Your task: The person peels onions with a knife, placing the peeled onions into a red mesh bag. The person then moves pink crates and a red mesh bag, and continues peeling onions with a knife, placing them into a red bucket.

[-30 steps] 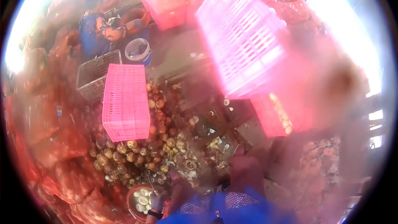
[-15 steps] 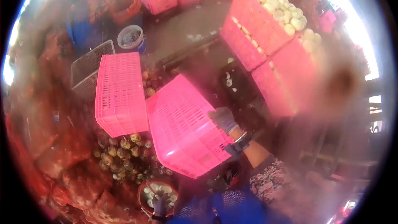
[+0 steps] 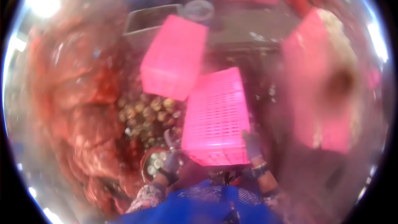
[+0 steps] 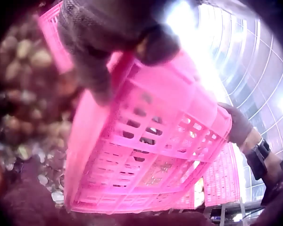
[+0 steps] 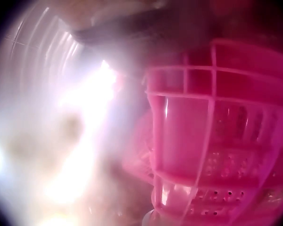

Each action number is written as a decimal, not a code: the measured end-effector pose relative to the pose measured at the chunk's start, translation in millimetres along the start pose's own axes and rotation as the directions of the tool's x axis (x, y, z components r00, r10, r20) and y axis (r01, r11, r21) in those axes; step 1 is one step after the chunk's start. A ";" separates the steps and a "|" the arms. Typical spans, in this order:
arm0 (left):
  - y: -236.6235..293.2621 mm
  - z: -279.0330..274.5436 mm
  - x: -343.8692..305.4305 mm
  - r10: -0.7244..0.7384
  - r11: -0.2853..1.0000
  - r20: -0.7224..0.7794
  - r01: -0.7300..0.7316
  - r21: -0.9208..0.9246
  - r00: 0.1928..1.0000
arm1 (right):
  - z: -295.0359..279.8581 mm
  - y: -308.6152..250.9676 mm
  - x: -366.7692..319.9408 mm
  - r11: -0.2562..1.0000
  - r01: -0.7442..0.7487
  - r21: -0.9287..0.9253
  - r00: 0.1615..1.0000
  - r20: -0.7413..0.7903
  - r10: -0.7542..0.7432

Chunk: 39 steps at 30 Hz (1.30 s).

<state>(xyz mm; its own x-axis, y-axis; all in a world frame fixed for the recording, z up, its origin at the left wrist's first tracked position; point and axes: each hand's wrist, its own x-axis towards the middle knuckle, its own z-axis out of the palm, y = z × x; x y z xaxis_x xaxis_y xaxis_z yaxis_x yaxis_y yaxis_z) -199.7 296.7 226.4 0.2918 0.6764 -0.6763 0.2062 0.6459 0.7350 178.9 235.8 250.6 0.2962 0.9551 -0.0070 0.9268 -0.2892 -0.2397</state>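
I am watching the left hand (image 3: 171, 158) and right hand (image 3: 251, 142) each clamping a grip on a near corner of the upturned pink crate (image 3: 215, 114), its long axis pointing away from both, beside the 2nd crate (image 3: 173, 58).

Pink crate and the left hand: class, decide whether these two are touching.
Touching. The left wrist view shows the gloved left hand with its fingers curled over the rim of the pink crate, gripping it.
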 end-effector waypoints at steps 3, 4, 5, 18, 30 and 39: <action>38.2 9.8 -2.8 0.497 0.732 0.134 -0.497 0.466 0.857 | 18.6 9.7 -0.2 0.740 -0.332 0.585 0.940 0.138 0.313; 43.1 12.3 -2.9 0.620 0.709 0.109 -0.615 0.345 0.777 | -12.3 -6.5 4.3 0.606 -0.387 0.695 0.910 0.182 0.372; 53.2 14.6 -3.4 0.353 0.933 0.025 -0.354 0.064 0.935 | -42.8 -17.1 15.1 0.776 -0.313 0.547 0.948 0.130 0.290; 158.3 8.5 -43.2 0.023 0.852 0.297 0.137 -0.505 0.955 | -239.0 -132.4 41.8 0.658 -0.354 0.665 0.884 0.008 0.467; 156.3 -98.0 -79.9 0.303 0.953 -0.293 -0.282 0.114 0.907 | -221.0 -274.3 107.0 0.701 0.638 0.320 0.748 -0.475 -0.463; 111.0 -124.2 -36.1 0.347 0.932 -0.516 -0.225 0.286 0.783 | -104.1 -326.7 159.8 0.193 0.427 0.883 0.889 -0.371 -0.268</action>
<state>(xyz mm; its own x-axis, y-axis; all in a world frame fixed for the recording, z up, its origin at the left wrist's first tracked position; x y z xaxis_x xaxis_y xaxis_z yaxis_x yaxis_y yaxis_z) -303.3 387.9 326.4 -0.1822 0.9365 -0.2997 0.3934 0.3488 0.8507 -52.4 476.2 428.9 0.1006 0.9027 0.4184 0.1019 0.4090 -0.9068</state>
